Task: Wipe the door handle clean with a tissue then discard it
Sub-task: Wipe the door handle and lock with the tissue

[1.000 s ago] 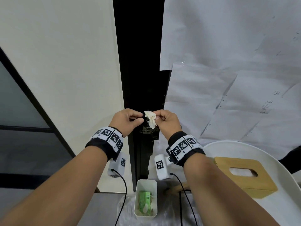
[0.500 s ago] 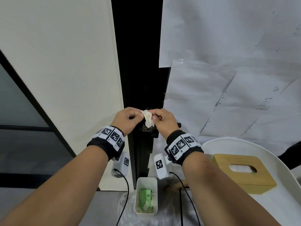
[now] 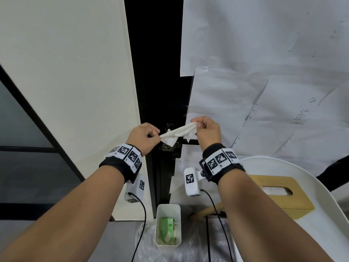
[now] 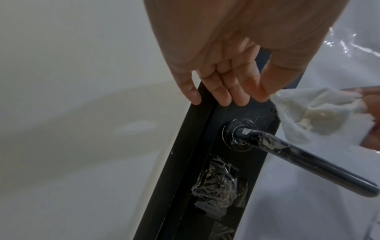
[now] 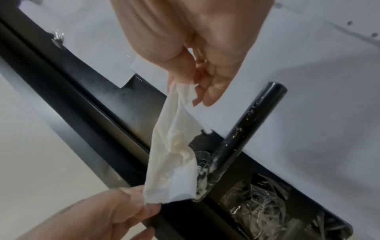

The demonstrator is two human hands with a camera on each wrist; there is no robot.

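Both forearms reach forward and up, side by side, each wrist wrapped in a black band with printed markers. The left hand (image 3: 144,138) sits a little lower, thumb and forefinger pinching one end of the tissue (image 3: 179,133), its other fingers (image 4: 222,91) hanging straight and loose. The right hand (image 3: 206,130) is raised slightly higher and apart from the left, pinching the other end between thumb and fingertips (image 5: 209,95), so the tissue is pulled out between the two hands.
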